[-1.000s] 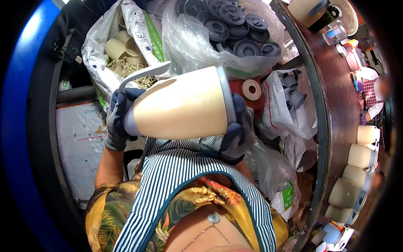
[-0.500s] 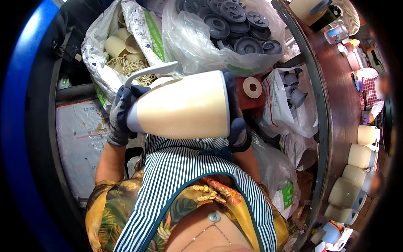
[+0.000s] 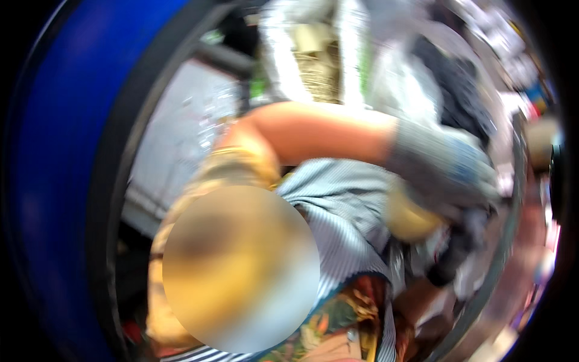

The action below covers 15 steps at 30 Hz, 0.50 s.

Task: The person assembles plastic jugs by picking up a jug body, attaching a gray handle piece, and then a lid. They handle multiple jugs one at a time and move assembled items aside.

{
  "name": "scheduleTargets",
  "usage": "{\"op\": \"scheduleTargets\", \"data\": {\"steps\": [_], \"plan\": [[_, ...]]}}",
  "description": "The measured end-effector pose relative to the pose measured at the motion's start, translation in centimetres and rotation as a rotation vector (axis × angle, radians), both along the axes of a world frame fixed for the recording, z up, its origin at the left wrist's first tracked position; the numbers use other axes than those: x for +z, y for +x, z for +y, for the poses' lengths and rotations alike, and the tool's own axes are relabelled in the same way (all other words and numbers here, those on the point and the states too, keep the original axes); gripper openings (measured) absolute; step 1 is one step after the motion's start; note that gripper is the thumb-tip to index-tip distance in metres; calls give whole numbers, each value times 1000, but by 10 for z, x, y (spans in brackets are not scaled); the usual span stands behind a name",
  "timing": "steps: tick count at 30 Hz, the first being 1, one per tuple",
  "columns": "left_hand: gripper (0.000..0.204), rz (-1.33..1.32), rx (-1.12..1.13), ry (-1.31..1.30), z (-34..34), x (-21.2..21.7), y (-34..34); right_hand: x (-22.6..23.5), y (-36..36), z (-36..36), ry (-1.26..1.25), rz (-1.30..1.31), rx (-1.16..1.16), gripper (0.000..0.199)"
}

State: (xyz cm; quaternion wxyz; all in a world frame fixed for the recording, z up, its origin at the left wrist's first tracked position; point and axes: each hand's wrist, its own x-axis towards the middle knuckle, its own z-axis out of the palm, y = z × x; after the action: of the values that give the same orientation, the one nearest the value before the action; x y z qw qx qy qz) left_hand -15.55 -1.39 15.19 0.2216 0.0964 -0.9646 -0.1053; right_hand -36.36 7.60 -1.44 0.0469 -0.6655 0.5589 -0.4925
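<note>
In the blurred head view, the gloved left hand (image 3: 445, 166) stretches across the body, partly covering a cream jug (image 3: 413, 216) near the gloved right hand (image 3: 464, 238); I cannot tell either grip's state. A loose hold could knock the jug on the counter's edge (image 3: 511, 232), with little room between.

Blue panel (image 3: 66, 181) left; reddish-brown tabletop (image 3: 526, 241) right, blurred.

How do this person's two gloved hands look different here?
The left hand looks larger and mostly pale grey; the right hand looks smaller and darker. The left sits higher in the picture, the right lower. Both are gloved, blurred and near the cream jug.
</note>
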Motion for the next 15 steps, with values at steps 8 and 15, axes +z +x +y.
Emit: {"op": "scheduleTargets", "data": {"steps": [8,15], "plan": [[59,897,939,135,50,-157,140,-5,-6,-32,-50,455,185,52],[74,347,3160,569,378,-404,326,-1,-14,-53,-92,625,231,47]]}}
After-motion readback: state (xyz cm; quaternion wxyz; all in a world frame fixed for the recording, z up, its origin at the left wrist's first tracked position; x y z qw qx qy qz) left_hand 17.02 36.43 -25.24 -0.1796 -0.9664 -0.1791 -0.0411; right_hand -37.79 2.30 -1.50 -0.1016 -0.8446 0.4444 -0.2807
